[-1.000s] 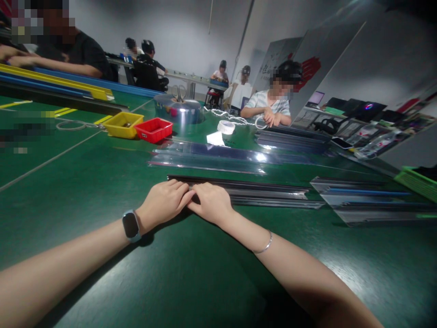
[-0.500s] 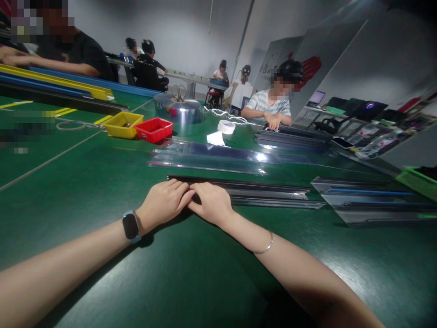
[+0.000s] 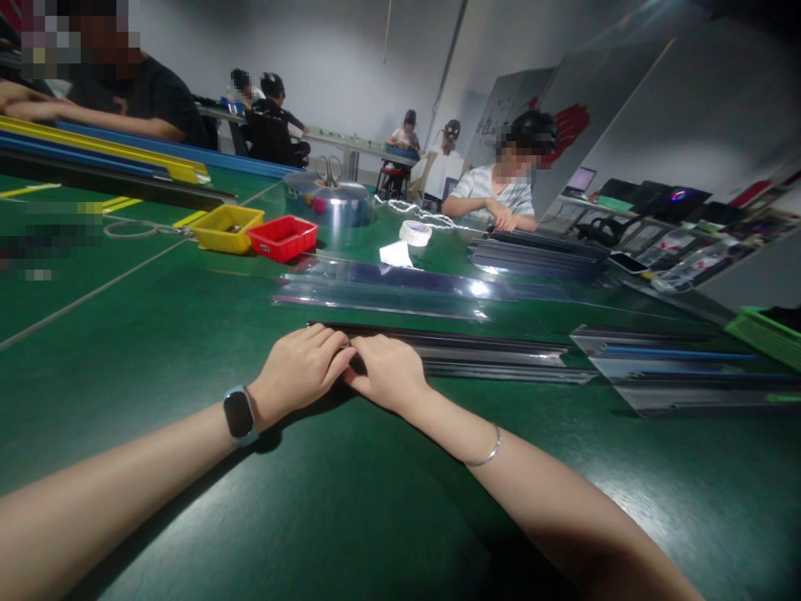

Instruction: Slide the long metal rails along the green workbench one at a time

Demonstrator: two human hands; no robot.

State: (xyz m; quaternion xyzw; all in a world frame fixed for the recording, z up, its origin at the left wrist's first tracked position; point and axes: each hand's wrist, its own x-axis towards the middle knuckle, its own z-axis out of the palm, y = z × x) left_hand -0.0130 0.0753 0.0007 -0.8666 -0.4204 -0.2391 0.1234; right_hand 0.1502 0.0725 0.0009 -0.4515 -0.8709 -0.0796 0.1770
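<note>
The strip [image 3: 488,355], a long dark narrow piece, lies flat on the green surface [image 3: 188,334]. Its long axis runs from the hands away to the right and slightly toward the near edge, so nearly all its length lies on the right hand's side. Both hands sit on its left end. The left hand [image 3: 300,367], with a watch [image 3: 240,415] on the wrist, covers the very tip. The right hand [image 3: 388,371], with a bracelet [image 3: 485,451] on the wrist, lies just beside it, a little further along the strip. The fingertips of the two meet over the strip. Both hands are narrow, fingers curled down and close together, touching the strip from above; whether they pinch it or only press on it cannot be told, since the fingertips hide the contact. Clear sheets [image 3: 406,288] lie just beyond the strip and parallel to it, and more strips [image 3: 676,367] lie further right. A yellow bin [image 3: 226,227] and a red bin [image 3: 283,237] stand well apart at the far left.
</note>
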